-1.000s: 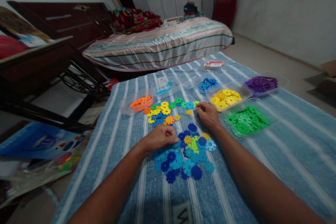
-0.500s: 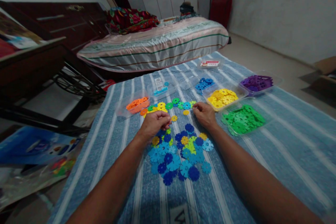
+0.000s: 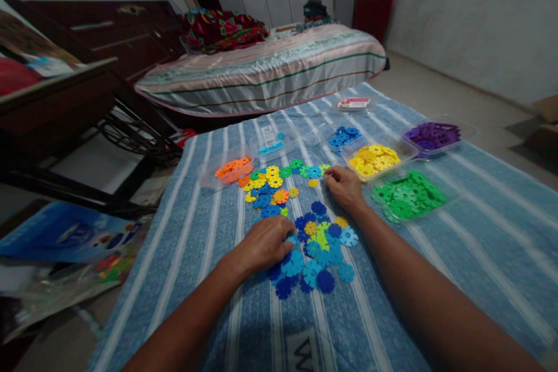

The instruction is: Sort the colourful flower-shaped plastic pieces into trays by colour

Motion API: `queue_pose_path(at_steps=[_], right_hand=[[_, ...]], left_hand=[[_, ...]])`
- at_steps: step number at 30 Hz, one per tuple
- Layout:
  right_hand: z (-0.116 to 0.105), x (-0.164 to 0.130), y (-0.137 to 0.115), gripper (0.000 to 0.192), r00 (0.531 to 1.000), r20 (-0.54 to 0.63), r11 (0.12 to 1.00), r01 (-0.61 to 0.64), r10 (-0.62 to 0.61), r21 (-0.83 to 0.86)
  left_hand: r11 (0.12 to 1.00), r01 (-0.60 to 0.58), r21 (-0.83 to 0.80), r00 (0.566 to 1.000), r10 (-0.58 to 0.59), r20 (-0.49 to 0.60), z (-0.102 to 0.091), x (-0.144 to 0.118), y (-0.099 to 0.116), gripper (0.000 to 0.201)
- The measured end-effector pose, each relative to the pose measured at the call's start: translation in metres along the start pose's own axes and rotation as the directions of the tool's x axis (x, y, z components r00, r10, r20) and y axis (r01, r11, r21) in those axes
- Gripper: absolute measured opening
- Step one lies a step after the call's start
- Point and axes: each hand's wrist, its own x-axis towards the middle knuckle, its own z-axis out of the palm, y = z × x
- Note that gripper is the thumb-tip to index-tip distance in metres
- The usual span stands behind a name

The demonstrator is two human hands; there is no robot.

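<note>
My left hand (image 3: pixel 265 241) lies palm down on the near pile of blue flower-shaped discs (image 3: pixel 311 250), fingers curled over the pile's left side; whether it grips a disc is hidden. My right hand (image 3: pixel 344 186) rests further out, fingertips at a green disc (image 3: pixel 325 169) at the right end of a second, mixed-colour cluster of discs (image 3: pixel 270 186). Both piles lie on a blue striped cloth (image 3: pixel 479 232).
Clear trays hold sorted discs: orange (image 3: pixel 229 170), yellow (image 3: pixel 375 160), green (image 3: pixel 407 193), purple (image 3: pixel 432 135), dark blue (image 3: pixel 344 136). A striped mattress (image 3: pixel 265 72) lies beyond the cloth, a dark wooden table (image 3: pixel 56 104) stands left, and a blue box (image 3: pixel 65 232) lies on the floor.
My left hand went out to the far mixed cluster, then drew back toward me onto the near blue pile. My right hand stayed in place.
</note>
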Motion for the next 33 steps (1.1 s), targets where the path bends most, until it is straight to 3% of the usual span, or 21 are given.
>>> queue_pose_path(at_steps=[17,33], right_hand=[[-0.0012,0.0001,-0.0016,0.023,1.0,-0.001,1.0,-0.015,0.015,-0.016],[-0.0006,-0.0008,-0.0027,0.024,1.0,-0.011,1.0,-0.005,0.005,0.013]], left_hand=[[0.996,0.084,0.025,0.991,-0.086,0.099,-0.0064,0.0033,0.0017,0.008],[0.995,0.098,0.01,0.989,-0.099,0.111,-0.0038,0.0041,0.0007,0.012]])
